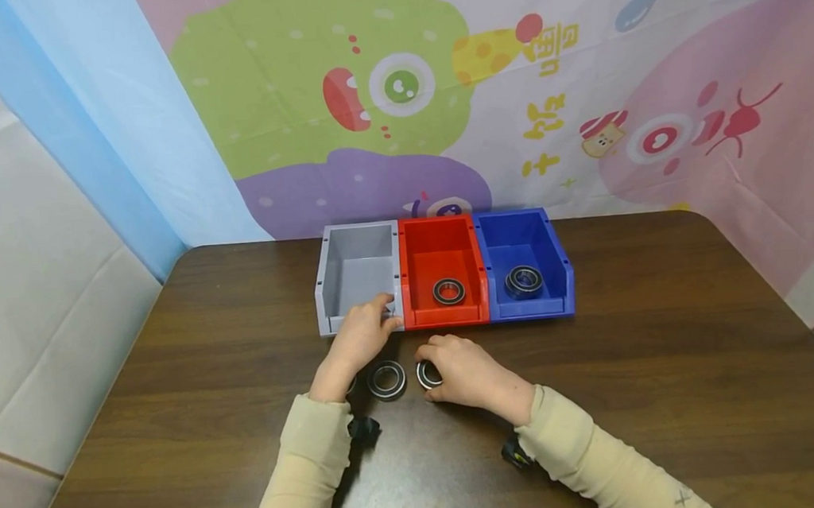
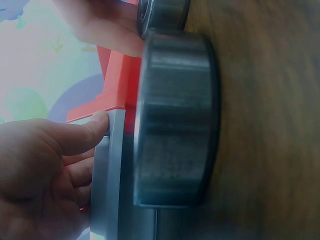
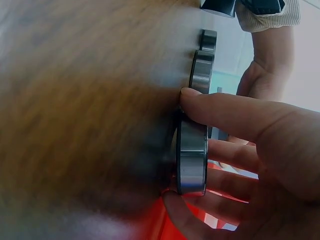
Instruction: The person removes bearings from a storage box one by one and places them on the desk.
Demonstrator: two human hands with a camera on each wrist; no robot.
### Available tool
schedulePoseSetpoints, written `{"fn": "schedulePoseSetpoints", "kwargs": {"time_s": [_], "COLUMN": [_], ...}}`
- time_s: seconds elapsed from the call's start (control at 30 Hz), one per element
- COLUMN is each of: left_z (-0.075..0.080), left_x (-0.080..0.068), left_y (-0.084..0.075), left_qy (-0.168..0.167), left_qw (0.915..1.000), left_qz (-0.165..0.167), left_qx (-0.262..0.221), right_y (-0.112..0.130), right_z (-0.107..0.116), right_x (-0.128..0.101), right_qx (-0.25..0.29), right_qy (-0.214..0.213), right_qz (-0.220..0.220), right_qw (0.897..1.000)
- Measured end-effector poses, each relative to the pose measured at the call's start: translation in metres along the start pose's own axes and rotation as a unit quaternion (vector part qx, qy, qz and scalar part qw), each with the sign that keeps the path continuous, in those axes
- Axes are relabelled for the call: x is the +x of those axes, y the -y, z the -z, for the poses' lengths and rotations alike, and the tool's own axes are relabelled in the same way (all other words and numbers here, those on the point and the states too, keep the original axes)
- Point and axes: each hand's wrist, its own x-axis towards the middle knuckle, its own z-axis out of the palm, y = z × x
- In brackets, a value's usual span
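Observation:
My right hand (image 1: 470,373) grips a metal ball bearing (image 3: 192,157) low over the table, thumb on one side and fingers round the other. Beside it, a second bearing (image 1: 386,380) lies flat on the table. A third bearing (image 1: 351,384) is mostly hidden by my left wrist. My left hand (image 1: 363,333) holds the front lip of the grey bin (image 1: 356,246), thumb (image 2: 95,127) at the rim and fingers curled behind it. No bearing shows between those fingers. One bearing (image 1: 449,291) sits in the red bin (image 1: 438,239); stacked bearings (image 1: 524,281) are in the blue bin (image 1: 513,230).
The three bins stand side by side near the back of the brown wooden table (image 1: 672,345). A printed cartoon cloth (image 1: 335,68) hangs behind. Black wrist devices (image 1: 365,431) are strapped under both sleeves.

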Motion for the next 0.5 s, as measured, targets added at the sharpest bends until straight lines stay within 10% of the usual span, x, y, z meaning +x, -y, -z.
{"fn": "schedulePoseSetpoints", "kwargs": {"time_s": [0.5], "left_z": [-0.0005], "left_x": [0.0006], "left_y": [0.0002], "left_qy": [0.005], "left_qw": [1.0000], "left_qz": [0.001], "left_qx": [-0.001], "right_y": [-0.0003], "right_z": [-0.0017], "right_x": [0.0014], "right_qx": [-0.014], "right_qy": [0.006], "right_qz": [-0.005], "right_qw": [1.000]}}
